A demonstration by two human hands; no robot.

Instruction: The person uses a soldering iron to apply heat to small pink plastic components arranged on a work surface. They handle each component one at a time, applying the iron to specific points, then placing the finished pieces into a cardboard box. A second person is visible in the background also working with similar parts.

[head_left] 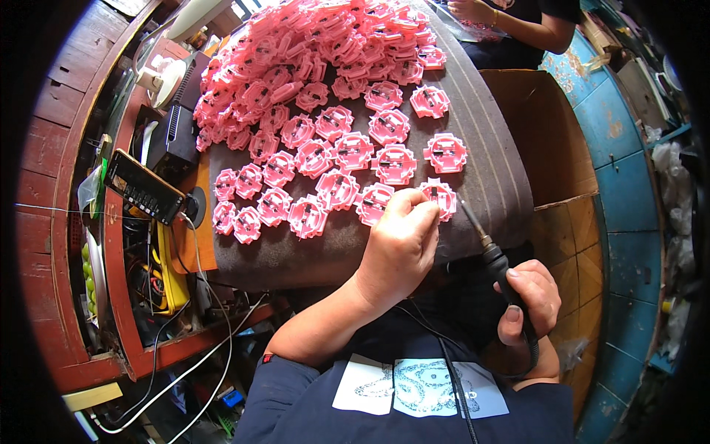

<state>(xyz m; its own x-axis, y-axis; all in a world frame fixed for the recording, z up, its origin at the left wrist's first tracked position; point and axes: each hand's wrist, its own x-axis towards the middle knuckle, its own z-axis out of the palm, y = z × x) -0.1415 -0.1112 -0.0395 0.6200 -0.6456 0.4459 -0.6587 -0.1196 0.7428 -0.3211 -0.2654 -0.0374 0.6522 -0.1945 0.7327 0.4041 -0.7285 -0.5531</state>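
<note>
My right hand (pixel 534 296) grips the black handle of a soldering iron (pixel 497 259). Its thin metal tip points up and left, close to the right side of a pink plastic housing (pixel 441 194) at the table's front edge. Over the left side of that housing, my left hand (pixel 399 240) is closed in a pinch; whatever is between its fingertips is too small or hidden to make out. Similar pink housings (pixel 336 190) with small black and metal parts inside lie in loose rows to the left. Another housing (pixel 446 153) sits just beyond.
A large heap of pink housings (pixel 318 44) covers the far part of the dark cloth-covered table (pixel 488 148). At left stand a phone (pixel 144 186) and cables. An open cardboard box (pixel 543 133) is at right. Another person's arm (pixel 529 29) shows at far right.
</note>
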